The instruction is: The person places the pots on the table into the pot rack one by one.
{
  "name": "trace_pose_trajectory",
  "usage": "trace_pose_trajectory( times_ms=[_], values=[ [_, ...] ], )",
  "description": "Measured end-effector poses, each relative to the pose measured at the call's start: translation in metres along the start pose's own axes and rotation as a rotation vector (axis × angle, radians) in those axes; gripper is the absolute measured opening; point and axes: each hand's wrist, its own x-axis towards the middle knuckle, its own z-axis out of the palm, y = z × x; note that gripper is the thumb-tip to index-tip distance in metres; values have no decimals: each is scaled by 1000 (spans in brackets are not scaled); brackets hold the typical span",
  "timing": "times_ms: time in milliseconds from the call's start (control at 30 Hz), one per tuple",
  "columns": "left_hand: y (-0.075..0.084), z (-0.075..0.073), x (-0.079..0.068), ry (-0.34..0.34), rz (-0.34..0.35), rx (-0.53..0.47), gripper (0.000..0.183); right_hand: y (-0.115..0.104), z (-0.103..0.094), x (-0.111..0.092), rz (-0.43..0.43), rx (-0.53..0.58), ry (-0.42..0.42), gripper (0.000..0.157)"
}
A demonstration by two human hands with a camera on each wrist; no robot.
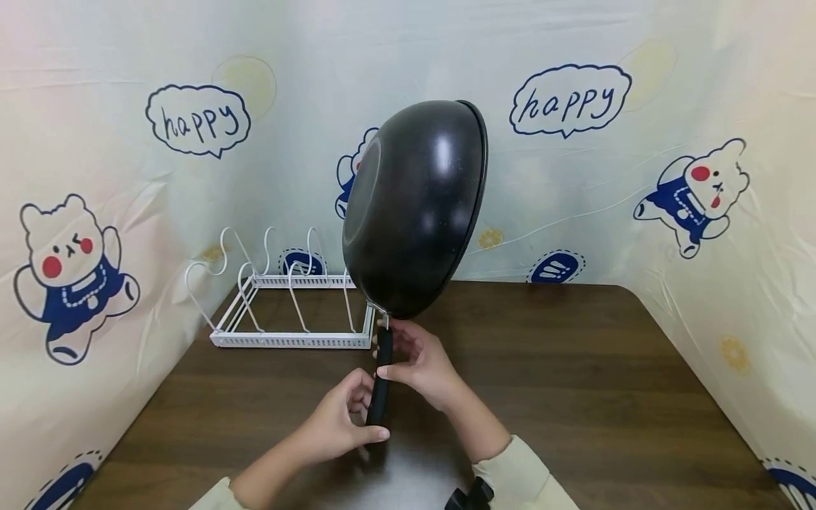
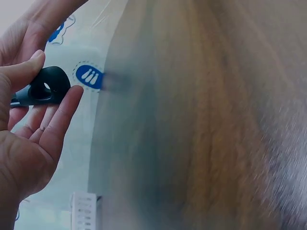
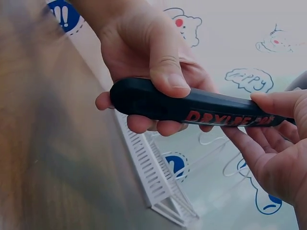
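Observation:
A deep black wok [image 1: 414,212] is held up on end above the table, handle downward, its outer side facing me and its rim turned right. My left hand [image 1: 331,421] grips the lower end of the black handle [image 1: 381,386], thumb on one side and fingers on the other, as the right wrist view shows. Higher up, close below the bowl, my right hand [image 1: 423,368] pinches the same handle between thumb and fingers. Red lettering [image 3: 225,118] runs along the handle, and a hanging hole [image 2: 46,88] shows at its end in the left wrist view. The inside of the wok is hidden.
A white rack [image 1: 290,341] with curved wire dividers stands at the table's back left, just left of the wok. The brown wooden table [image 1: 574,382] is bordered by a pale printed curtain [image 1: 676,127] behind and at both sides.

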Motion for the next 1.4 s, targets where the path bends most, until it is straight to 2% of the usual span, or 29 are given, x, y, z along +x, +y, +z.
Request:
trace_pose_trajectory(
  times_ms=[300, 600, 900, 1100, 1300, 1400],
  values=[
    [4, -17, -7, 48, 27, 38, 51, 4, 14, 14, -19, 61, -40, 62],
    [1, -26, -13, 34, 57, 51, 50, 3, 23, 18, 11, 61, -37, 64],
    [6, -36, -19, 69, 20, 118, 51, -3, 33, 25, 14, 25, -56, 64],
    [-4, -43, -28, 41, 40, 119, 54, 7, 45, 25, 40, 18, -37, 63],
    [-16, -46, -35, -26, -55, 66, 59, 24, 53, 26, 82, -47, 6, 59],
    [-24, -47, -40, -78, -59, 5, 61, 32, 58, 27, 106, -80, 4, 57]
  ],
)
